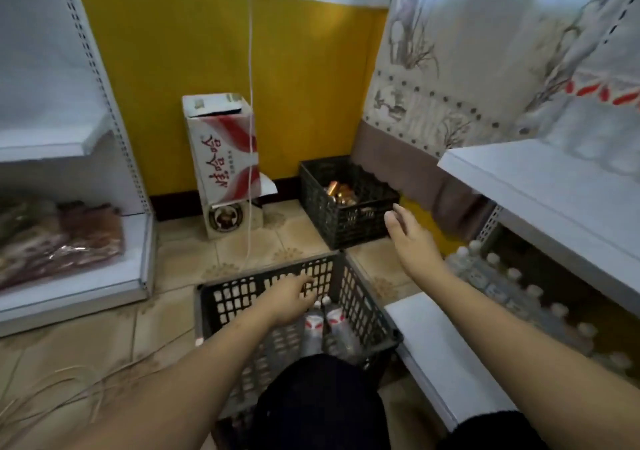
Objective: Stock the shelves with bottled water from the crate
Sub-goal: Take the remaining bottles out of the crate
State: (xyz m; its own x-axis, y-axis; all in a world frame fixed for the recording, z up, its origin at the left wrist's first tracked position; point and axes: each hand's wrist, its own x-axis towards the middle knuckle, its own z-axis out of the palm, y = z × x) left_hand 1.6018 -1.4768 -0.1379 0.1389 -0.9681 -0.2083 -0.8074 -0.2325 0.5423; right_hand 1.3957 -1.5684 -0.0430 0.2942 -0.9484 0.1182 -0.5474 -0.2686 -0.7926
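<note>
While the left hand (291, 297) dipped into the crate (360, 297), fingers curled over two bottles (325, 328) there, the right hand (408, 238) hovered empty, fingers loosely spread, near the shelf (540, 186).

Lettering on the carton by the yellow wall

A tall white carton (221, 153) with red swirls stood against the yellow wall (194, 51) and carried red brush-style characters running down its side, too stylised and turned to read; a round emblem on a small box (227, 219) under the carton was blurred, and the bottle labels (313, 325) showed only red-and-white marks.
</note>
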